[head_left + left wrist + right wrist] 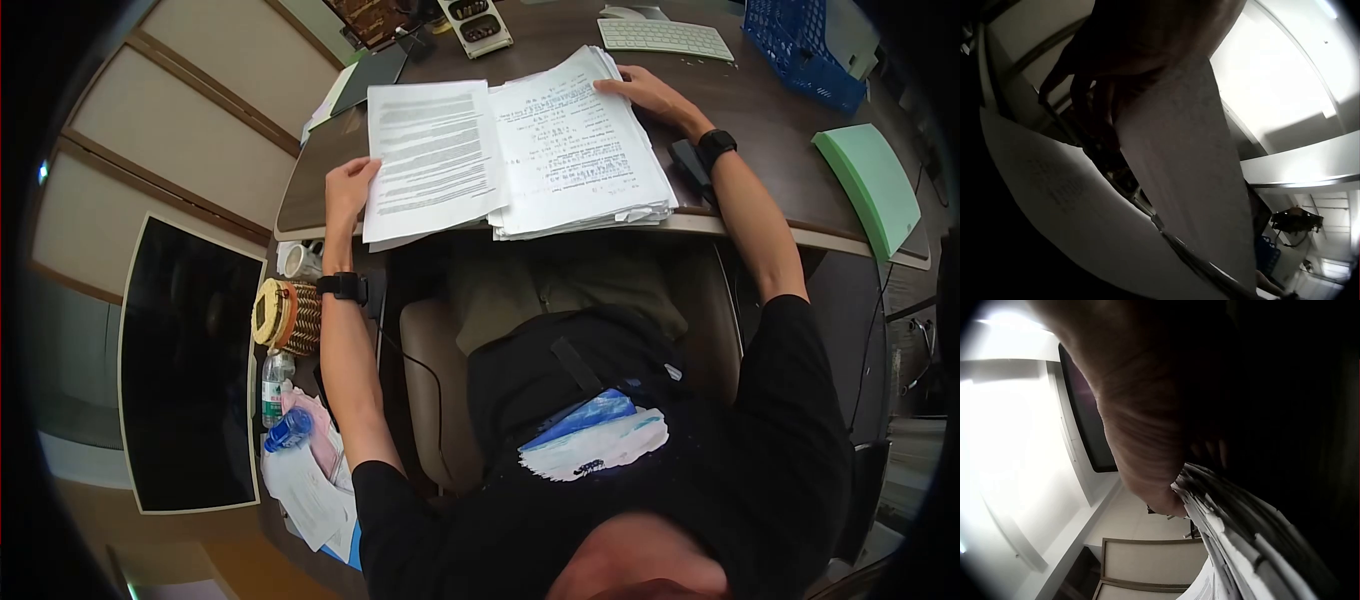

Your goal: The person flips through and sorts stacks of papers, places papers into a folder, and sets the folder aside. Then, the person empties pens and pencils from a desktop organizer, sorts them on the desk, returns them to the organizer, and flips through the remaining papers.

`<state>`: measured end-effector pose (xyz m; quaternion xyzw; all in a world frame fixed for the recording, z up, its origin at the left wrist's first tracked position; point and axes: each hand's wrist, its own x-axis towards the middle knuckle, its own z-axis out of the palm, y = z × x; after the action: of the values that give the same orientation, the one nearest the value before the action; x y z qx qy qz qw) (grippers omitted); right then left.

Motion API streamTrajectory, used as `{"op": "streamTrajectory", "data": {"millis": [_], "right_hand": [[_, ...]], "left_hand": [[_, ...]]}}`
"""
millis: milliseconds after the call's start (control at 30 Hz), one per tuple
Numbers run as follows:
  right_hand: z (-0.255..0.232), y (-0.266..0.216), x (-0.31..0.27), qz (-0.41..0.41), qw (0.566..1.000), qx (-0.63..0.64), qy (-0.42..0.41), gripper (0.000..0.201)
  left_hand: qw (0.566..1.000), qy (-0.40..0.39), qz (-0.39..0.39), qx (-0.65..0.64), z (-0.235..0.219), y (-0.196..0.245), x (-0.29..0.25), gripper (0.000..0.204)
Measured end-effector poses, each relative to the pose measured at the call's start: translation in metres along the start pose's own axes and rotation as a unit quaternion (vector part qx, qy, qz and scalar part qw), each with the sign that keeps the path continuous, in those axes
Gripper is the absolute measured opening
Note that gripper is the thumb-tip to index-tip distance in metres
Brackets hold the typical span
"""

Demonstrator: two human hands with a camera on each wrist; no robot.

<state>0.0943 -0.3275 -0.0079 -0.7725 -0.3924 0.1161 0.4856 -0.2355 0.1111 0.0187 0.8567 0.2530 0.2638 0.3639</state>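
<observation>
On the desk's near edge lies a thick stack of printed papers, its sheets slightly uneven along the front. To its left, a printed sheet overlaps the stack's edge. My left hand pinches that sheet at its left edge; the left wrist view shows the sheet raised, with fingers bent behind it. My right hand grips the stack's far right corner, thumb on the top page. Seen from the right wrist, the layered paper edges run into the palm, and the fingers are mostly in shadow.
Behind the papers are a white keyboard and a blue plastic basket. A green box-like object stands at the right edge. Down the left side are a mug, a woven container, a bottle and a dark monitor.
</observation>
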Motion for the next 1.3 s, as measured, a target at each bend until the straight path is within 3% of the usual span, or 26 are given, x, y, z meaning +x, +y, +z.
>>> {"op": "streamTrajectory", "data": {"millis": [133, 367, 500, 567, 633, 700, 867, 967, 1300], "right_hand": [[0.004, 0.007, -0.005, 0.013, 1.0, 0.018, -0.016, 0.069], [-0.001, 0.011, 0.004, -0.001, 1.0, 0.021, -0.022, 0.066], [-0.002, 0.017, 0.009, 0.021, 0.999, 0.018, -0.023, 0.071], [-0.002, 0.013, 0.006, 0.029, 0.999, 0.006, -0.017, 0.069], [-0.002, 0.013, 0.007, 0.022, 0.999, 0.026, -0.023, 0.066], [-0.001, 0.018, 0.006, 0.018, 0.998, 0.044, -0.033, 0.063], [-0.001, 0.011, 0.003, 0.005, 0.997, 0.06, -0.042, 0.059], [-0.001, 0.006, 0.002, -0.003, 1.0, 0.01, -0.025, 0.061], [0.0, 0.006, 0.0, -0.01, 0.999, 0.023, -0.027, 0.067]], "left_hand": [[0.994, 0.001, -0.008, 0.106, -0.005, -0.034, 0.01, 0.035], [0.99, 0.005, -0.048, 0.13, 0.003, -0.032, 0.011, 0.036], [0.982, 0.034, -0.023, 0.183, 0.024, -0.004, -0.002, 0.039], [0.975, 0.073, 0.043, 0.207, 0.033, 0.011, -0.008, 0.042], [0.981, 0.059, 0.047, 0.18, 0.05, 0.032, -0.015, 0.042], [0.99, -0.024, 0.093, 0.105, 0.071, 0.061, -0.03, 0.044], [0.982, -0.166, 0.049, 0.068, 0.109, 0.109, -0.047, 0.048], [0.987, -0.133, 0.071, 0.058, 0.122, 0.109, -0.047, 0.042], [0.989, -0.131, 0.067, 0.006, 0.125, 0.104, -0.044, 0.036]]}}
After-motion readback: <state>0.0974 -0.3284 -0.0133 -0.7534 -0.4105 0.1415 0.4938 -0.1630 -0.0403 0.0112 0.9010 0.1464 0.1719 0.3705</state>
